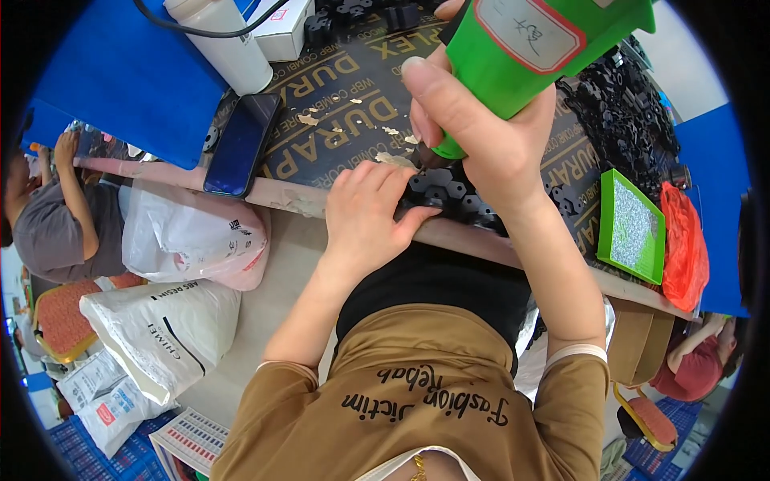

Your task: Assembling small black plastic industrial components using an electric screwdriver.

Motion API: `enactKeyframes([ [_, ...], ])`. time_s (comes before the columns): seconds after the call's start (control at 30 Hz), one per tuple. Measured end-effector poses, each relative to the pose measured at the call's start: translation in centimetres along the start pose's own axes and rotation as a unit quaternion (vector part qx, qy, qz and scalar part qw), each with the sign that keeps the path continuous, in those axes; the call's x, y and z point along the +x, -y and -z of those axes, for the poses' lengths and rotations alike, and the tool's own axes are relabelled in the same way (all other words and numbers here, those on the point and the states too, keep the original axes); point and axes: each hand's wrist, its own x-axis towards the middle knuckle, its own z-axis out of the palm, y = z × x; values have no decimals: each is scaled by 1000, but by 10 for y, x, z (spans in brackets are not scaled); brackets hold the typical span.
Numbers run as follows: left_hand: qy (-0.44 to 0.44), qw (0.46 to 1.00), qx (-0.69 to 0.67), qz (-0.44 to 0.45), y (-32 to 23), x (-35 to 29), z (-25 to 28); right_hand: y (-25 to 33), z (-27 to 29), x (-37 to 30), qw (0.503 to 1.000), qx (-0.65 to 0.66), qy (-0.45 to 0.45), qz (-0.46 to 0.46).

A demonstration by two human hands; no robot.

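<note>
My right hand (501,144) is wrapped around a green electric screwdriver (517,60) that has a red-edged label on its body. Its dark tip points down at a black plastic part with hexagonal knobs (437,186) by the table's near edge. On that part's left side, my left hand (367,204) presses with its fingers on top and the thumb along the near edge, holding it against the table. The exact contact of tip and part is partly hidden by my fingers. More black pieces (481,212) lie beneath my right wrist.
Black parts (626,112) are heaped at the right. Near them sit a green tray (603,228) of small silver screws and a red plastic bag (682,248). At left are a phone (242,146), a white bottle (228,48) and blue dividers (120,80). White sacks (168,337) stand below.
</note>
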Motion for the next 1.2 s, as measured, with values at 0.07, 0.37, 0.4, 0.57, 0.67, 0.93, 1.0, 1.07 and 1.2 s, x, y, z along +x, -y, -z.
enactKeyframes([
  [0.07,0,1000,-4,-2,-1,1,0,-13,7,11,1000,-3,-9,0],
  [0.37,8,1000,5,-9,1,1,-3,-9,0,-5,1000,-8,20,-20],
  [0.4,8,1000,5,-8,1,1,-3,-9,0,-5,1000,-7,20,-20],
  [0.57,12,1000,-5,-6,3,1,-3,-5,0,-3,997,-4,40,-71],
  [0.67,6,1000,-8,-9,3,1,-3,-7,-1,-2,996,10,39,-85],
  [0.93,10,1000,4,-9,1,1,-4,-12,1,0,996,34,43,-74],
  [1.0,16,1000,9,-4,0,1,-3,-12,3,0,996,38,55,-62],
  [1.07,9,1000,10,-6,-1,1,-4,-11,4,-1,996,28,48,-71],
  [1.2,6,1000,9,-15,-2,2,-4,-16,6,-6,996,39,63,-42],
])
